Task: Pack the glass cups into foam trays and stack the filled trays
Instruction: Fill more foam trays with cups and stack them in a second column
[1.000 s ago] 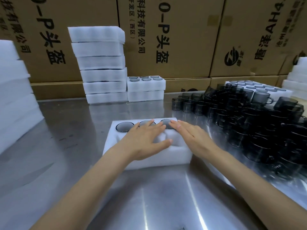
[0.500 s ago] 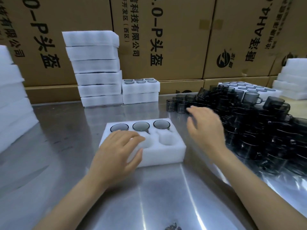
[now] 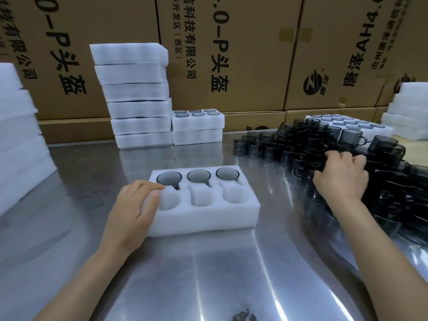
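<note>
A white foam tray (image 3: 203, 218) lies on the steel table (image 3: 208, 274) in front of me. Its back row holds three smoky glass cups (image 3: 198, 176); the three front pockets hold nothing. My left hand (image 3: 132, 209) rests on the tray's left end with relaxed fingers and the thumb at the rim of the front-left pocket. To the right, several loose dark glass cups (image 3: 287, 149) are heaped together. My right hand (image 3: 340, 179) is on that heap, with its fingers curled over a cup; the cup under the hand is mostly hidden.
At the back stand a tall stack of foam trays (image 3: 136, 93) and two stacked filled trays (image 3: 198, 126). More foam is piled at the left edge (image 3: 16, 140) and far right (image 3: 410, 105). Another filled tray (image 3: 347, 122) lies behind the heap. Cardboard boxes (image 3: 231, 54) wall the back.
Both hands lifted off the tray top. My right hand moved right onto the cup heap and curled its fingers. My left hand slid back to the tray's left end.
</note>
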`<state>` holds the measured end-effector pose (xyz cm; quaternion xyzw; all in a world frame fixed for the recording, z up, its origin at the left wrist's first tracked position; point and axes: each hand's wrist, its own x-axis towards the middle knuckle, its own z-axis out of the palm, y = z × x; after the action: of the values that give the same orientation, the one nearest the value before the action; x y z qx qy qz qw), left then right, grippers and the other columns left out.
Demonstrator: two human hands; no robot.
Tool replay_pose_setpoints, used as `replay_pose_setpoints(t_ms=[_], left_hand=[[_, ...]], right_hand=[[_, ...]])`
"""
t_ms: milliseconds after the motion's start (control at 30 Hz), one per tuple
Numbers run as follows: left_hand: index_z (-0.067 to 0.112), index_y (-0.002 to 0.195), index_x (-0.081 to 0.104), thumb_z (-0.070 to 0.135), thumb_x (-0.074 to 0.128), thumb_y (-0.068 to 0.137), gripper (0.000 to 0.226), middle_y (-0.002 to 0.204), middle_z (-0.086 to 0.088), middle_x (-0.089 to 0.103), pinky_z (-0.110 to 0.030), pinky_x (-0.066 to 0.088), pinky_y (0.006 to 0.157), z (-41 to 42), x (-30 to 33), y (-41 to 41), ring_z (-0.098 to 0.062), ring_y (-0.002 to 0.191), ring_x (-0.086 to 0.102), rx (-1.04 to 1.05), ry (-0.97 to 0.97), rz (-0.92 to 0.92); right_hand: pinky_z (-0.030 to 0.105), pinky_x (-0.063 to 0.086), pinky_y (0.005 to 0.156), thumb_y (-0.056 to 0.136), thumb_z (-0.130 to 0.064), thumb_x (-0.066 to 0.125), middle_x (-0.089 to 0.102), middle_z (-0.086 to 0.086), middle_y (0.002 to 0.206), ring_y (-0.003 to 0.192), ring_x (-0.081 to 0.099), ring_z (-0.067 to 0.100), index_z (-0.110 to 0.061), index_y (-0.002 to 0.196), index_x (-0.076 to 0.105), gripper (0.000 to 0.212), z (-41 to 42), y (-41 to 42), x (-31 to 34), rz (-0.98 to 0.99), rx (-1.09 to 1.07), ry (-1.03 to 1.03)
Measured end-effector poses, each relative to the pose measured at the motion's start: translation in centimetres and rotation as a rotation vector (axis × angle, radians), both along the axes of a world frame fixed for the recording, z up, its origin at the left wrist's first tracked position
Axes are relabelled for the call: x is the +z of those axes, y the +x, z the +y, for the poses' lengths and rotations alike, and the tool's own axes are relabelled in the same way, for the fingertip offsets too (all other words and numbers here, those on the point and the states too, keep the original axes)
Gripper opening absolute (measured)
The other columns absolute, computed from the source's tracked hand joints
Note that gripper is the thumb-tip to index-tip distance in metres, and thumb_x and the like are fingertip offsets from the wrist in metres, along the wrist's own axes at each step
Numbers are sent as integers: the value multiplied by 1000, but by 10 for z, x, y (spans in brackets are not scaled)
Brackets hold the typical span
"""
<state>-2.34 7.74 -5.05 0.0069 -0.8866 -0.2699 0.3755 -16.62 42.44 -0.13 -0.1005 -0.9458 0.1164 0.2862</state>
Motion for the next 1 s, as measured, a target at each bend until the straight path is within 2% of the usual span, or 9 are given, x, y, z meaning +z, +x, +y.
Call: replay_pose_setpoints(t_ms=[200, 300, 400, 533, 633, 733, 867, 933, 1000], left_hand=[[31, 113, 58, 53, 24, 86, 49, 102, 31, 49, -9, 26, 82, 3, -2, 0, -5, 101, 39, 8, 54, -19], [34, 115, 53, 55, 24, 84, 47, 100, 30, 49, -14, 27, 81, 4, -2, -1, -5, 100, 37, 13, 84, -30], [31, 120, 52, 55, 24, 83, 52, 101, 28, 49, -15, 25, 82, 5, -2, -2, -5, 100, 37, 13, 94, -27], [27, 123, 51, 44, 30, 83, 48, 102, 28, 48, -14, 25, 80, 6, -2, -3, -4, 99, 35, 18, 99, -32], [24, 123, 52, 32, 34, 81, 46, 100, 26, 47, -15, 24, 79, 8, -2, -3, -6, 99, 35, 20, 114, -31], [22, 123, 52, 29, 35, 78, 49, 100, 18, 49, -14, 25, 79, 9, -1, -4, -10, 97, 37, 28, 119, -21], [23, 122, 52, 40, 30, 72, 58, 101, 18, 49, -5, 26, 80, 8, 1, -3, -14, 97, 42, -5, 95, -13], [22, 120, 54, 42, 30, 73, 56, 100, 16, 52, -2, 26, 83, 7, 1, -3, -15, 98, 45, -16, 85, -11], [23, 115, 56, 40, 32, 75, 50, 96, 20, 52, -2, 27, 82, 7, 1, -4, -14, 97, 45, -12, 104, -2]], right_hand=[[46, 40, 84, 82, -39, 69, 60, 16, 113, 112, 38, 38, -7, 121, 58, 51, -5, 2, 5, 122, 111, -67], [42, 40, 79, 79, -45, 70, 63, 9, 99, 103, 41, 31, -12, 110, 63, 45, -29, 15, 10, 273, 309, -121], [37, 40, 76, 74, -42, 72, 61, 2, 86, 93, 41, 24, -15, 97, 65, 36, -68, 38, 9, 372, 561, -68], [39, 45, 74, 71, -41, 70, 60, 1, 82, 85, 46, 26, -10, 93, 67, 38, -114, 64, 5, 384, 831, 78], [42, 47, 72, 70, -38, 70, 60, 1, 79, 85, 50, 28, -8, 92, 68, 37, -142, 77, 3, 384, 953, 118], [41, 46, 72, 71, -38, 70, 60, 2, 78, 84, 51, 28, -9, 89, 67, 35, -168, 87, 4, 391, 1014, 96], [38, 44, 71, 72, -40, 71, 58, 2, 78, 86, 51, 27, -11, 89, 67, 34, -193, 97, 4, 365, 1088, 103], [39, 44, 79, 77, -42, 69, 59, 4, 87, 95, 50, 27, -13, 99, 69, 36, -199, 95, 3, 304, 1113, 112], [38, 40, 91, 86, -45, 61, 58, 2, 110, 115, 41, 25, -20, 112, 67, 36, -200, 91, 3, 186, 1145, 68]])
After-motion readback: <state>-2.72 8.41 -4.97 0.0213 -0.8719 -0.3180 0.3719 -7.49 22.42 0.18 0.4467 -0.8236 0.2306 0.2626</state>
